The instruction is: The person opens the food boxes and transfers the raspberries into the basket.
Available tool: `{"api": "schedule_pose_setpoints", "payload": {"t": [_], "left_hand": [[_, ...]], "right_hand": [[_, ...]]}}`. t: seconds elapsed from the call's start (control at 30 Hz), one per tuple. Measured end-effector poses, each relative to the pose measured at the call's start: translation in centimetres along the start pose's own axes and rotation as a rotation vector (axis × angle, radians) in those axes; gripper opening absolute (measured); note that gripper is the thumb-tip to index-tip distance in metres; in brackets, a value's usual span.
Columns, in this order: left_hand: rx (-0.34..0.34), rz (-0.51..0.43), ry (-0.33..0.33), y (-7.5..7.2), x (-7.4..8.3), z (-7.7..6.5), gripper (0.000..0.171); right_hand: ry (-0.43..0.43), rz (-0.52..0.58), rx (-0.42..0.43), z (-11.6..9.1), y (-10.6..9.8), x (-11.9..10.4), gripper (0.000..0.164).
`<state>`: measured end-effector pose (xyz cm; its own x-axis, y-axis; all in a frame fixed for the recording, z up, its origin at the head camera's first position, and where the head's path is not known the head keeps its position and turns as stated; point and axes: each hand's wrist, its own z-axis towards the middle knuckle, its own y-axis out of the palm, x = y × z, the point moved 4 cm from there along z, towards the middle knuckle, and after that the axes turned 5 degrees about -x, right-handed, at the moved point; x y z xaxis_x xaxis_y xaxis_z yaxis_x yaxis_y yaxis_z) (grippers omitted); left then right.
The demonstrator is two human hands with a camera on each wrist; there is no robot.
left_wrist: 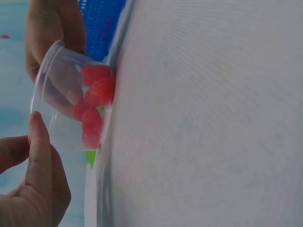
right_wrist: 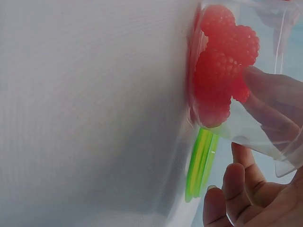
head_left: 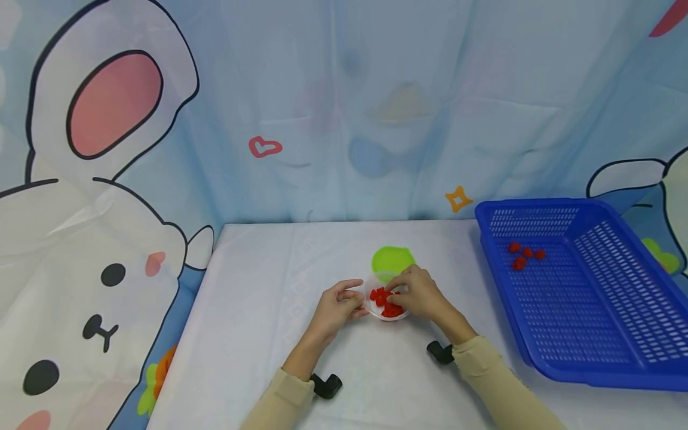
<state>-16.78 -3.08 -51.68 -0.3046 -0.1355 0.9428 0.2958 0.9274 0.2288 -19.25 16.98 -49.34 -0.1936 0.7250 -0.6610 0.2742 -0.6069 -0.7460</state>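
Observation:
A clear plastic cup (head_left: 376,313) stands on the white table with several red raspberries (left_wrist: 102,90) in its bottom. My left hand (head_left: 337,307) holds the cup's left side, with one fingertip against the rim in the left wrist view. My right hand (head_left: 419,292) reaches over the rim from the right. Its thumb and a finger are inside the cup, pinching a raspberry (right_wrist: 240,87) among the others; the pinch is partly blurred by the plastic. The other fingers of that hand stay outside the cup. Just behind the cup lies a bright green lid (head_left: 392,258).
A large blue plastic basket (head_left: 507,316) stands at the right, with several raspberries (head_left: 520,263) near its back left corner. Black angled pieces (head_left: 328,387) show beside both wrists. A printed cloth (head_left: 333,107) hangs behind the white table (head_left: 258,310).

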Motion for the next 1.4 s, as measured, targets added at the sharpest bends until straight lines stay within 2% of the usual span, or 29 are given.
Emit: {"api": "schedule_pose_setpoints", "payload": {"t": [0.3,0.6,0.9,1.03,1.23,1.33,1.4], "left_hand": [[-0.006,0.004,0.002,0.0,0.0,0.0,0.041],[-0.002,0.001,0.001,0.1,0.2,-0.1,0.041],[-0.002,-0.006,0.013,0.2,0.3,-0.1,0.04],[-0.002,-0.013,0.02,0.2,0.3,-0.1,0.039],[-0.005,-0.014,0.019,0.2,0.2,-0.1,0.038],[-0.007,-0.015,0.019,0.2,0.2,-0.1,0.038],[-0.006,-0.012,0.018,0.2,0.2,0.0,0.039]], "right_hand": [[-0.004,0.102,0.052,-0.7,-1.0,-0.2,0.011],[-0.089,0.186,0.085,-1.5,-2.8,0.1,0.016],[-0.016,0.19,0.127,-3.1,-4.9,-0.3,0.02],[-0.042,0.176,0.164,-4.4,-6.7,-1.5,0.02],[-0.099,0.106,0.234,-6.6,-10.9,-3.3,0.019],[-0.076,0.077,0.249,-7.3,-13.1,-3.0,0.022],[-0.02,0.08,0.25,-7.7,-14.5,-2.3,0.026]]}}
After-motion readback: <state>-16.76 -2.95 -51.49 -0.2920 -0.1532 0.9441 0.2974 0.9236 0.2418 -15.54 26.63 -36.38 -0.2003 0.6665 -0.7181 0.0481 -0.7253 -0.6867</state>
